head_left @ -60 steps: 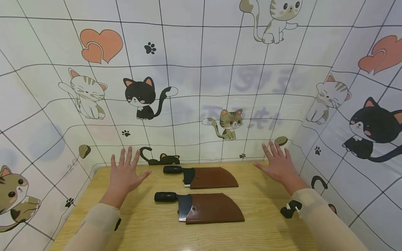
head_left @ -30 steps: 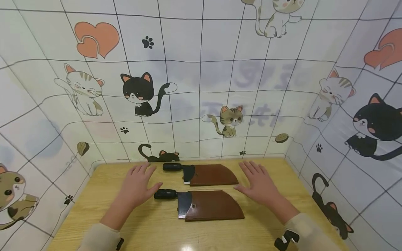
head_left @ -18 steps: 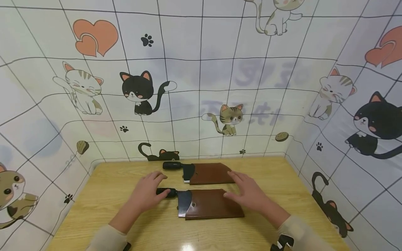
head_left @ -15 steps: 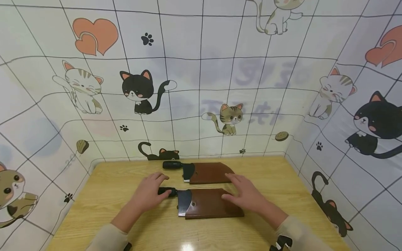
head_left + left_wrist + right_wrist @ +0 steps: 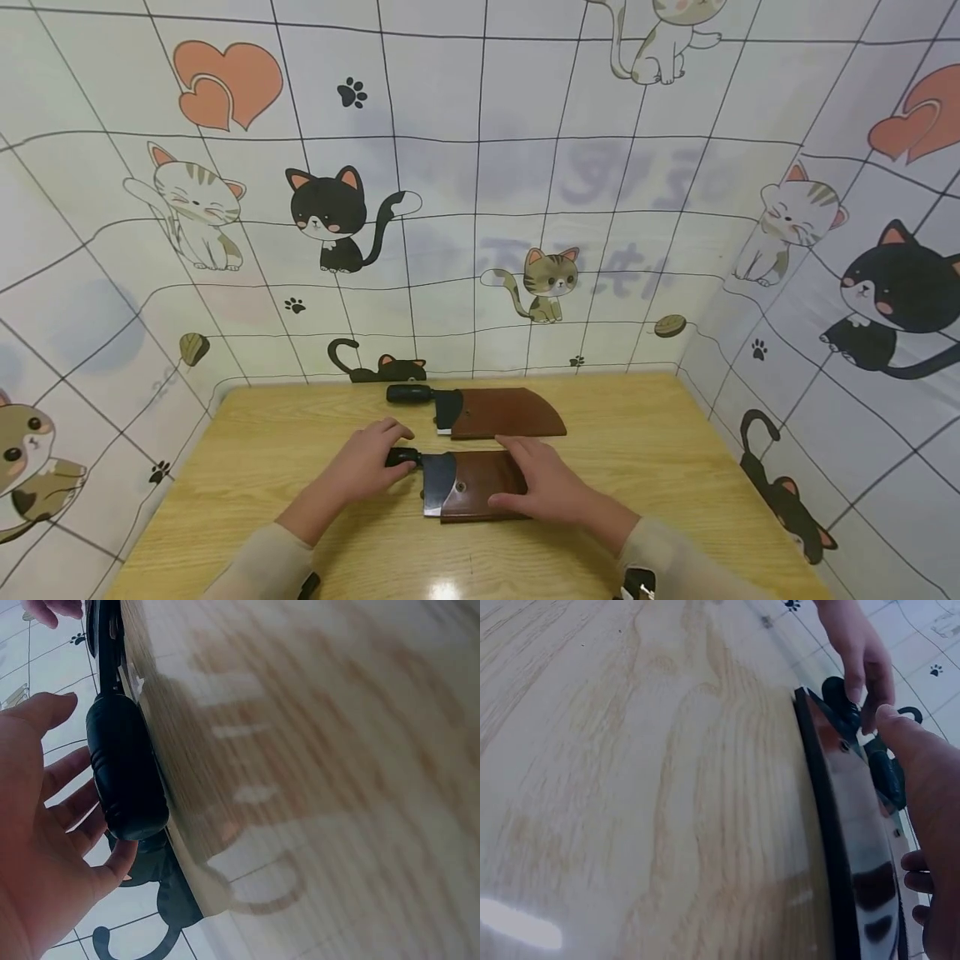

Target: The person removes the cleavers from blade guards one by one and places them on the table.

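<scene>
Lying flat on the desk (image 5: 660, 467) in the head view, the near cleaver (image 5: 437, 485) sits between the two hands, its black handle (image 5: 402, 457) to the left and its brown sheath (image 5: 480, 492) to the right. The left hand (image 5: 363, 464) is at the handle, thumb on the near side and fingers reaching past the far side, loosely bent with a gap between thumb and fingertips. The right hand (image 5: 551, 483) is over the right end of the sheath, hiding it, thumb and fingers parted across its width. The far cleaver (image 5: 510, 412), also sheathed, lies just behind, parallel, with neither hand on it. In the left wrist view the handle runs beside the left hand; the fingers, spread and gently curved, pass behind it, and the thumb stands apart from it, so nothing is gripped there. In the right wrist view the sheath is seen nearly edge-on, with the right hand beside it, thumb extended and fingers partly hidden; whether they touch the leather cannot be told.
</scene>
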A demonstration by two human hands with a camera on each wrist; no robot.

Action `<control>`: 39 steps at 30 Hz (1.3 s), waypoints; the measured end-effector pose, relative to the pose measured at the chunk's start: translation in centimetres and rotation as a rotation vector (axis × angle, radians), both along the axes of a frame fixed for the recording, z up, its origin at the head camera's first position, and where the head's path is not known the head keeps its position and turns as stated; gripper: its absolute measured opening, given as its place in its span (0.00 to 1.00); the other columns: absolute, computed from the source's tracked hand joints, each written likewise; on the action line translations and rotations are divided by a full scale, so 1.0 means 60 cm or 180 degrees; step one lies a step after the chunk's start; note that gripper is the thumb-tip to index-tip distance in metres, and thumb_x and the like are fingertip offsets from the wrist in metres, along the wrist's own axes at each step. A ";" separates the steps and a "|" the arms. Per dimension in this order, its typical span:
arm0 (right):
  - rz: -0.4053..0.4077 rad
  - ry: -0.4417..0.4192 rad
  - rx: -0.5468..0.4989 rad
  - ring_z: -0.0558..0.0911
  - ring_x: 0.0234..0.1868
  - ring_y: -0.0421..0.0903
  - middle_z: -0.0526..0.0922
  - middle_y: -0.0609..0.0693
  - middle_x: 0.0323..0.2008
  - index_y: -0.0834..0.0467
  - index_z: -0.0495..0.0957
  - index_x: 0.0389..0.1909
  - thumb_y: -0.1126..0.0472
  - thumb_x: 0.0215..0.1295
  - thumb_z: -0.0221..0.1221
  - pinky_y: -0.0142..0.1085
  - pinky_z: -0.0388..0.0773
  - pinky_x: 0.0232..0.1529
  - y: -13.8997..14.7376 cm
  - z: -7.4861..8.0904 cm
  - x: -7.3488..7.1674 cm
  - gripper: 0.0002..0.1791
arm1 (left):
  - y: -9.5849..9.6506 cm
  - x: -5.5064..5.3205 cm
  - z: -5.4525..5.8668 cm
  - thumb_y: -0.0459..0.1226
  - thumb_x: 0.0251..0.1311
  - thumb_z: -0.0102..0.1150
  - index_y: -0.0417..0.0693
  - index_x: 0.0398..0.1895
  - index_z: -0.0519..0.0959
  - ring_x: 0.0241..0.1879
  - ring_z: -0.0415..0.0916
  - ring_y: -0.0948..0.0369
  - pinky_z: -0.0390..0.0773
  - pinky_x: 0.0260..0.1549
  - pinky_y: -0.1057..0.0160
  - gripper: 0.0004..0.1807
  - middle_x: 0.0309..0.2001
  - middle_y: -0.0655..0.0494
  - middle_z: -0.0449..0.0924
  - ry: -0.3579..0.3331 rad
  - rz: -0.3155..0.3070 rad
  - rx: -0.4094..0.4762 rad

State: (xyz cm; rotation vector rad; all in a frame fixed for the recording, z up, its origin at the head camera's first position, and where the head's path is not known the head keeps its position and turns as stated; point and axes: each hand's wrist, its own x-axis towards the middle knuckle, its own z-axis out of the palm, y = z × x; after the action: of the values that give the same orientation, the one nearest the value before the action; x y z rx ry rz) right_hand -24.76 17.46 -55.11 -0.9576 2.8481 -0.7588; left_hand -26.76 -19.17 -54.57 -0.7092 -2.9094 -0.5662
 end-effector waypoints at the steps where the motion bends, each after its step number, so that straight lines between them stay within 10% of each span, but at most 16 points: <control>1: 0.0019 -0.0013 0.0009 0.71 0.79 0.60 0.72 0.56 0.78 0.58 0.63 0.85 0.25 0.67 0.67 0.66 0.65 0.75 -0.005 -0.003 0.000 0.58 | 0.000 -0.001 -0.001 0.48 0.68 0.77 0.49 0.62 0.85 0.60 0.83 0.49 0.79 0.59 0.38 0.24 0.58 0.54 0.84 -0.0025 0.0003 0.0005; 22: 0.0249 0.0468 0.0642 0.66 0.80 0.52 0.68 0.51 0.79 0.55 0.62 0.86 0.16 0.61 0.64 0.56 0.63 0.79 -0.022 -0.044 -0.006 0.64 | -0.001 -0.026 -0.014 0.40 0.64 0.78 0.50 0.49 0.85 0.45 0.77 0.57 0.81 0.52 0.46 0.14 0.43 0.59 0.77 -0.0574 -0.0334 0.0195; 39: 0.0294 0.0698 0.0710 0.70 0.76 0.52 0.70 0.51 0.75 0.56 0.62 0.86 0.14 0.53 0.67 0.53 0.68 0.77 -0.022 -0.025 -0.012 0.70 | -0.013 -0.042 -0.029 0.42 0.64 0.79 0.57 0.45 0.84 0.43 0.77 0.62 0.80 0.49 0.52 0.12 0.43 0.65 0.77 -0.0434 -0.0453 0.0391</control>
State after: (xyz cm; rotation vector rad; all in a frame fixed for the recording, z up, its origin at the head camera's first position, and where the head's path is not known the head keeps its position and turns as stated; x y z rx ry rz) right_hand -25.45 16.16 -56.62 -1.1925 2.9604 -0.3364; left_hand -29.27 -19.92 -56.31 -0.8992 -2.9302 -0.8318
